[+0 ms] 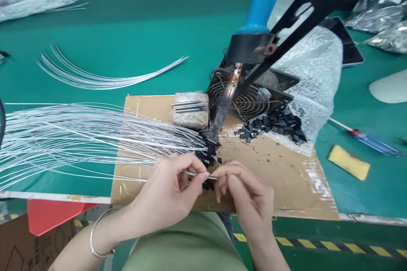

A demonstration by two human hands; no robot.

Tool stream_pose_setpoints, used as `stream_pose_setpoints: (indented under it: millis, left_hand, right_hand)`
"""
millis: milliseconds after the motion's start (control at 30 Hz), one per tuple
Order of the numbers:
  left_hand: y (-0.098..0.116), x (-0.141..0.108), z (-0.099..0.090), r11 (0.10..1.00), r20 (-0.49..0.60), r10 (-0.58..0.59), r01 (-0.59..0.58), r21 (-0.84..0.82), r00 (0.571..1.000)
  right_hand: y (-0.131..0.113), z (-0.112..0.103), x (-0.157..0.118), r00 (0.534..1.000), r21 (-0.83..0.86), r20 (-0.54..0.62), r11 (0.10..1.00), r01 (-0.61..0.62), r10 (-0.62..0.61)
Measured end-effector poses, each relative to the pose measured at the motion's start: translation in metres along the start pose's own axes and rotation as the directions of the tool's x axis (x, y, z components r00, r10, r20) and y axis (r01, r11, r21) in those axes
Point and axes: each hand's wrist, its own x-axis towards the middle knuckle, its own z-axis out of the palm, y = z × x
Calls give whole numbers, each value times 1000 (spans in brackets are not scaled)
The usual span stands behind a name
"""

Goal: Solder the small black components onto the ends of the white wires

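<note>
My left hand pinches thin white wires, whose ends stick out past thumb and forefinger. Close beside it, my right hand has thumb and fingers drawn together at those wire ends. Whether something small sits in its fingertips is hidden. Just beyond both hands lies a large bundle of white wires, with black pieces at its right-hand ends. Above these ends hangs a soldering iron with a blue handle, tip pointing down, held in a black bracket.
A cardboard sheet covers the table's near middle. Behind the iron stands a fan with a wire guard. Loose black pieces lie on bubble wrap. Rightward are a yellow sponge and a screwdriver. Curved wires lie at back left.
</note>
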Motion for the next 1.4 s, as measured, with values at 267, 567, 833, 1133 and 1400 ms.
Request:
stream_pose_setpoints:
  millis: [267, 567, 833, 1133, 1400]
  left_hand:
    - [-4, -4, 2, 992, -77, 20, -10, 123, 997]
    - [-3, -7, 10, 884, -163, 328, -242, 400, 930]
    - [-6, -5, 12, 871, -169, 320, -220, 439, 932]
    - [-7, -5, 6, 971, -164, 123, -85, 223, 979]
    - [-12, 2, -4, 990, -96, -103, 92, -110, 990]
  right_hand:
    - [10, -19, 1, 984, 61, -178, 997, 37, -25]
    - [3, 4, -1, 987, 20, -160, 1000, 3, 0]
    - [7, -2, 2, 991, 113, -135, 994, 11, 4]
    - [3, 6, 1, 988, 59, -151, 998, -9, 18]
    - [-6, 24, 8, 996, 286, -26, 955, -76, 87]
